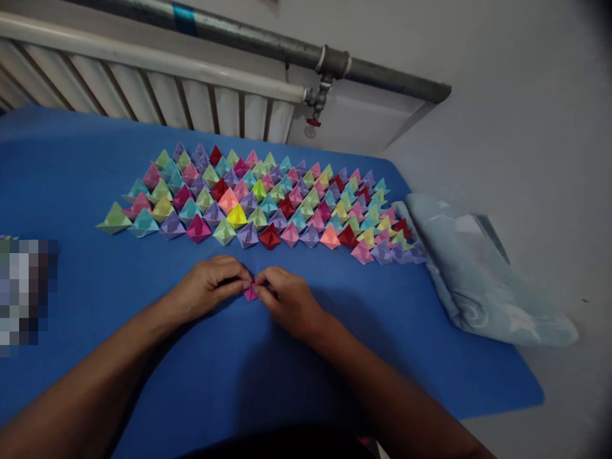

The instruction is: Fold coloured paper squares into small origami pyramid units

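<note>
Between my two hands is a small magenta folded paper piece [251, 294], partly covered by the fingers. My left hand [215, 280] pinches its left side with thumb and forefinger. From the other side, my right hand [287, 294] pinches the right edge in the same way. Just beyond my hands stand rows of small folded paper boats in many colours, among them a dark red boat [270, 236], a yellow boat [236, 216] and a green boat [115, 219] at the left end.
A blue cloth [95, 274] covers the surface under everything. At the right lies a folded pale blue-green blanket [478, 280]. Behind stand a white radiator [191, 102] and a metal pipe [268, 44] with a red valve handle [313, 122]. A pixelated patch hides something at the left edge.
</note>
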The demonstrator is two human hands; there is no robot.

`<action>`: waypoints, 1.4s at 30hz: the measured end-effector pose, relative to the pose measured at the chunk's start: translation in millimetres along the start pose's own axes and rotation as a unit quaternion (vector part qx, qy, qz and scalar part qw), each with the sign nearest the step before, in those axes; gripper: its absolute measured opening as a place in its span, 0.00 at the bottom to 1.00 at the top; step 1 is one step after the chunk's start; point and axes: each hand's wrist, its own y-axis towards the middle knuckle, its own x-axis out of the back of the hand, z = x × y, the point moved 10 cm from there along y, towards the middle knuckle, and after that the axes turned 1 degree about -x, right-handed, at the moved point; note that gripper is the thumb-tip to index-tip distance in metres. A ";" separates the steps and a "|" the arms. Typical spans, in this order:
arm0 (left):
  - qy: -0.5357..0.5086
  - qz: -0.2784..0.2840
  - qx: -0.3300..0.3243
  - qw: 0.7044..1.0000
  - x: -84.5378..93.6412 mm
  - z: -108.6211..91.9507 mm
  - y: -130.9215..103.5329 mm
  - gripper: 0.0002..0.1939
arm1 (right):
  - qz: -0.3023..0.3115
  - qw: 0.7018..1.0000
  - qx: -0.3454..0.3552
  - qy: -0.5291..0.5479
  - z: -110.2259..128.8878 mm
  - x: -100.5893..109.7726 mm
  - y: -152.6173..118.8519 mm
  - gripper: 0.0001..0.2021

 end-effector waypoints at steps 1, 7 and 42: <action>-0.006 -0.007 0.008 1.000 2.1 2.0 -0.2 0.09 | -0.005 1.000 0.000 0.001 -1.0 1.5 -0.2 0.05; -0.043 -0.083 0.055 0.994 20.5 15.3 -2.5 0.09 | -0.053 0.998 -0.002 0.016 -7.8 14.6 -2.3 0.06; -0.221 -0.202 0.249 0.921 6.9 33.9 -20.0 0.12 | -0.084 0.993 -0.004 0.088 7.9 13.0 -10.7 0.02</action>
